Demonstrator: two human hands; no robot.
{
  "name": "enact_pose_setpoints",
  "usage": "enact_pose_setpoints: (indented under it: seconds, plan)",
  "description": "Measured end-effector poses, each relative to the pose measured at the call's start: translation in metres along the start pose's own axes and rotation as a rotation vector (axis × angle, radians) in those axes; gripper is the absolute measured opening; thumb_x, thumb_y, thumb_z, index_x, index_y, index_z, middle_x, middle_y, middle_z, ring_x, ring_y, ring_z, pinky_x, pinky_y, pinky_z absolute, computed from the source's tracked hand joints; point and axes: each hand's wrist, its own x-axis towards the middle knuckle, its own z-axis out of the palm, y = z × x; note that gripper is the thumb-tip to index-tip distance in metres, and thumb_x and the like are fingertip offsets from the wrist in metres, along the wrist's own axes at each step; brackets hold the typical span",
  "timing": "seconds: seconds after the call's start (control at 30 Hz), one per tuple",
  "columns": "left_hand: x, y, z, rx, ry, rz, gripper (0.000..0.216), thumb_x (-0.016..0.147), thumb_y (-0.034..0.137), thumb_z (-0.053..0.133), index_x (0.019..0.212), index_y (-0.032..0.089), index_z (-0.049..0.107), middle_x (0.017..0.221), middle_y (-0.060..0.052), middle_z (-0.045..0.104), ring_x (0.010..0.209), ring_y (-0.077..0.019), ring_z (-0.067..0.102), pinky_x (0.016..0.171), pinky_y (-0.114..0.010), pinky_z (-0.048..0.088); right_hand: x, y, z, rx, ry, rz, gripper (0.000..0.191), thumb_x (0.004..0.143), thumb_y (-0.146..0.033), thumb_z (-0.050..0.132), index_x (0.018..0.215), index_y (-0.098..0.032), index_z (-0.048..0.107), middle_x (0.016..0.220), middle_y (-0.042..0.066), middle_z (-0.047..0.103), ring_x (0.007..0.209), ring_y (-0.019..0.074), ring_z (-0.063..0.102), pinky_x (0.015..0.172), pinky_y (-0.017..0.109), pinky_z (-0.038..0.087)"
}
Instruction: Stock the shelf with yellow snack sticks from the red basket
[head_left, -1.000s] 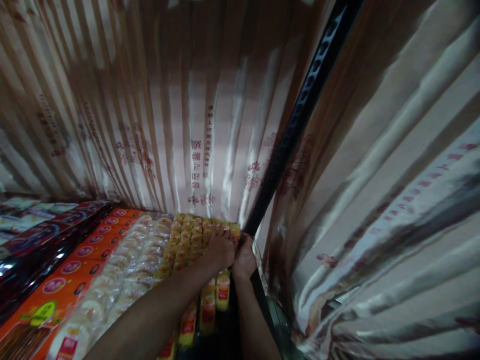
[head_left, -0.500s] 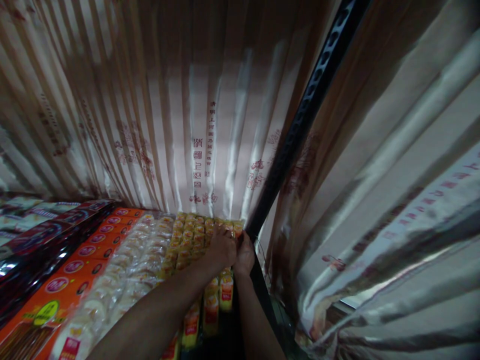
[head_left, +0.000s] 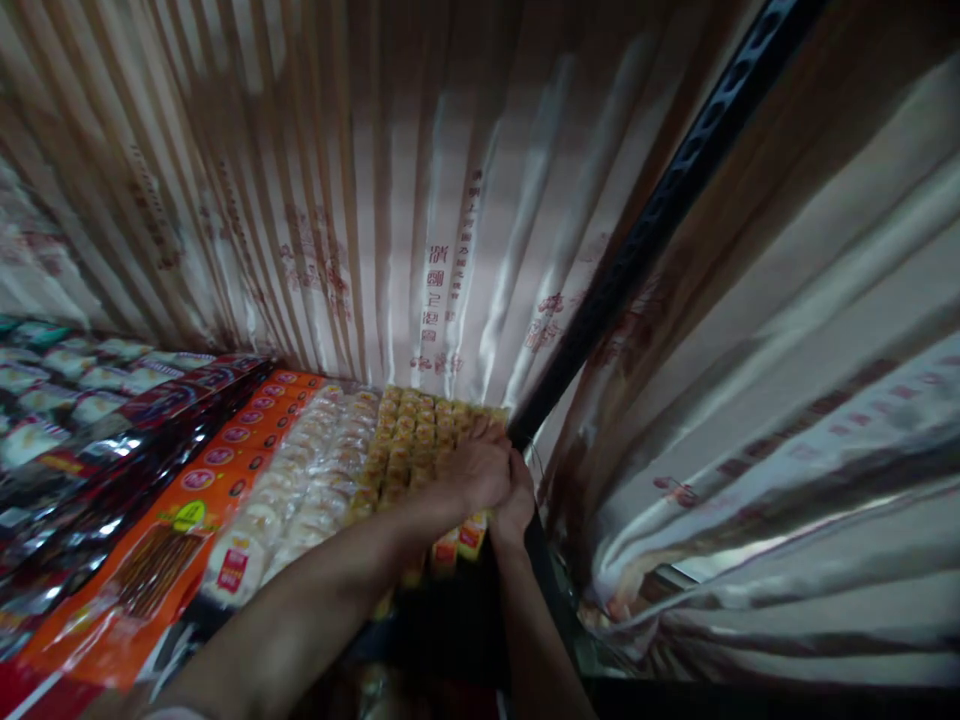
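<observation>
Both my arms reach forward to the back right corner of a shelf of packaged snacks. My left hand lies curled over the rows of small yellow packets, fingers bent onto them. My right hand is closed and pressed against the left one, next to the foot of the black perforated shelf upright. What either hand holds is hidden by the hands themselves.
A shiny beige curtain with red printed characters hangs behind and to the right. Left of the yellow packets lie pale cake packs, orange boxes and dark glossy packages.
The view has shifted, so hands and shelf sit higher and further right in the frame. Both hands stay together at the same corner of the yellow packets.
</observation>
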Motion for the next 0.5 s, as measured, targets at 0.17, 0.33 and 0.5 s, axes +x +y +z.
enact_pose_setpoints:
  seconds: [0.17, 0.33, 0.5]
  plan:
    - [-0.07, 0.031, -0.015, -0.254, 0.08, 0.034, 0.037, 0.085, 0.015, 0.032, 0.114, 0.012, 0.055, 0.13, -0.007, 0.05, 0.123, -0.0149, 0.041, 0.107, -0.025, 0.031, -0.032, -0.004, -0.035, -0.085, -0.099, 0.274, 0.05, 0.078, -0.035, 0.037, 0.117, -0.01, 0.054, 0.111, 0.015, 0.062, 0.099, 0.0241, 0.058, 0.083, 0.034, 0.043]
    - [-0.142, 0.039, -0.004, -0.252, 0.076, 0.009, 0.045, 0.081, 0.014, 0.036, 0.125, 0.012, 0.047, 0.138, -0.008, 0.042, 0.131, -0.0184, 0.031, 0.111, -0.036, 0.027, -0.032, -0.015, -0.023, -0.154, -0.12, 0.396, 0.046, 0.079, -0.03, 0.033, 0.112, -0.01, 0.058, 0.092, 0.013, 0.067, 0.083, 0.0218, 0.062, 0.072, 0.031, 0.044]
    - [-0.181, 0.034, 0.009, -0.225, 0.006, -0.12, 0.044, 0.08, 0.012, 0.038, 0.122, 0.013, 0.051, 0.136, -0.01, 0.045, 0.123, -0.0198, 0.043, 0.106, -0.033, 0.035, -0.025, -0.038, -0.011, -0.192, -0.074, 0.398, 0.038, 0.079, -0.03, 0.041, 0.106, -0.016, 0.063, 0.093, 0.012, 0.067, 0.085, 0.0234, 0.062, 0.074, 0.034, 0.044]
